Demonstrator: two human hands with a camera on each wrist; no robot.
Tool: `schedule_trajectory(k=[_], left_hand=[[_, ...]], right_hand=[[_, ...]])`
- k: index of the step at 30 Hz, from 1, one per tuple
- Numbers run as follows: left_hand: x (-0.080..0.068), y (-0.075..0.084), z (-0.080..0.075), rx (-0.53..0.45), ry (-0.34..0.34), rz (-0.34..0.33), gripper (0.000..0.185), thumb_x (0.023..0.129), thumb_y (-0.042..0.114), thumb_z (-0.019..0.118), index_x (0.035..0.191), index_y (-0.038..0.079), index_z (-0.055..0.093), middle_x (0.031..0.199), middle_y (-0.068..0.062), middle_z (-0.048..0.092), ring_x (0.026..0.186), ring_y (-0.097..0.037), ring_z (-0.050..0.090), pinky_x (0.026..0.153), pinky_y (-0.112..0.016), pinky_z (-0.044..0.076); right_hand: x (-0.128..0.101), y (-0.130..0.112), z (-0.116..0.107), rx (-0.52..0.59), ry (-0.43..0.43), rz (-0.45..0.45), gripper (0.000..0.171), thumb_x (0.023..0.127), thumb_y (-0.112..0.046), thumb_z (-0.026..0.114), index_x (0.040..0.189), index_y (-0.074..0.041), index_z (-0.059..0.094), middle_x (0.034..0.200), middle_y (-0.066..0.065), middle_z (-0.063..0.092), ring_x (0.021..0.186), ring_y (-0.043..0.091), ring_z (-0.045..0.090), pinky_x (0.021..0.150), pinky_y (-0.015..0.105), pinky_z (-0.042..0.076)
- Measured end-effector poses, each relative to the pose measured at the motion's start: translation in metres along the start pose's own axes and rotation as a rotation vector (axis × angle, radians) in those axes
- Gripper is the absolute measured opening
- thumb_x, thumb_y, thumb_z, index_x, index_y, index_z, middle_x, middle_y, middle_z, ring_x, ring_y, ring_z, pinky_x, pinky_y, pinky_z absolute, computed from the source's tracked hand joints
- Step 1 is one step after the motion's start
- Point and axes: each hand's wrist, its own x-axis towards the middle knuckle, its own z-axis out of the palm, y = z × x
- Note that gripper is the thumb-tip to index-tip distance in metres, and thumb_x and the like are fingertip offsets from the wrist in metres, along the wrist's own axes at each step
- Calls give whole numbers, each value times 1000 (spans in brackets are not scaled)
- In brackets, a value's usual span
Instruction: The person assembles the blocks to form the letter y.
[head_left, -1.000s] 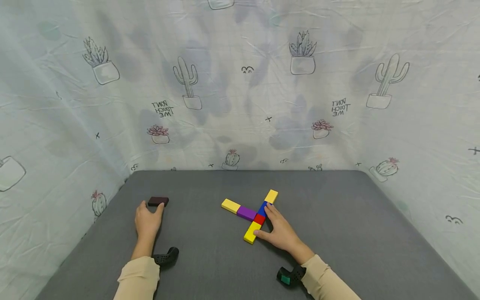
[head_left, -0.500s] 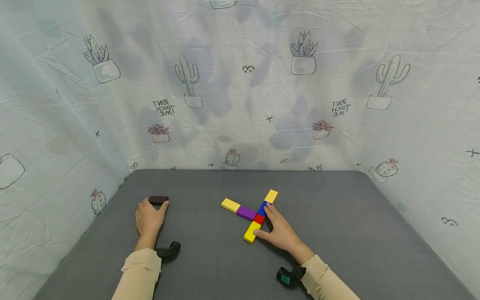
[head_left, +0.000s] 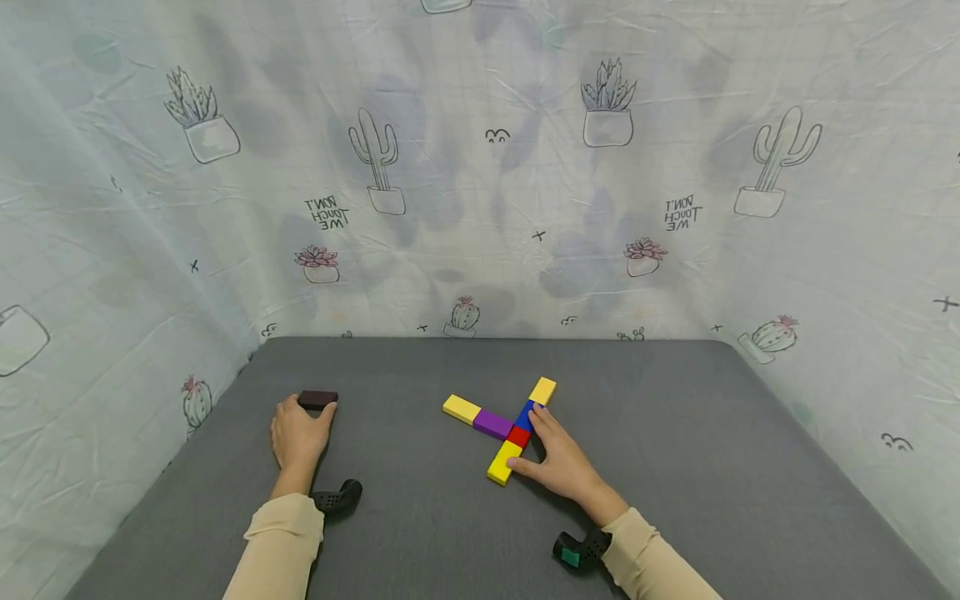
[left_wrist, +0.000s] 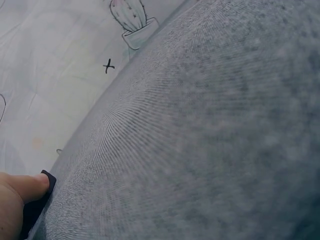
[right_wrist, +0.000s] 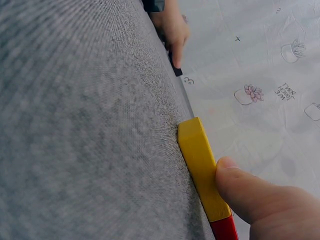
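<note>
On the grey table (head_left: 675, 433), the left hand (head_left: 296, 433) lies flat, fingers nearly straight, fingertips touching the near edge of the dark block (head_left: 317, 399); nothing gripped. Centre: a cross of blocks (head_left: 504, 427). The right hand (head_left: 558, 460) rests against its right side, thumb on the near yellow block (head_left: 504, 464), forefinger along the blue block (head_left: 527, 416), fingers extended.

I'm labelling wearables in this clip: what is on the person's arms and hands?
Both arms wear long beige sleeves. A black camera unit sits at the left wrist; the one at the right wrist is black with a teal patch. The left hand and right hand are bare.
</note>
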Motion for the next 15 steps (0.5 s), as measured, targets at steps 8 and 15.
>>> schedule_trajectory(k=[8, 15], left_hand=[[-3, 1, -1, -69, 1, -28, 70, 88, 26, 65, 140, -6, 31, 134, -32, 38, 121, -48, 39, 99, -62, 33], [-8, -1, -3, -115, -28, 4, 72, 88, 24, 66, 144, -2, 29, 140, -31, 34, 125, -49, 36, 100, -64, 32]], right_hand=[[0, 0, -1, -4, 2, 4, 92, 81, -53, 68, 147, -1, 32, 156, 13, 24, 144, 33, 22, 112, 54, 27], [0, 0, 0, 0, -2, 0, 92, 81, -52, 69, 147, -1, 31, 156, 12, 24, 144, 33, 22, 112, 54, 26]])
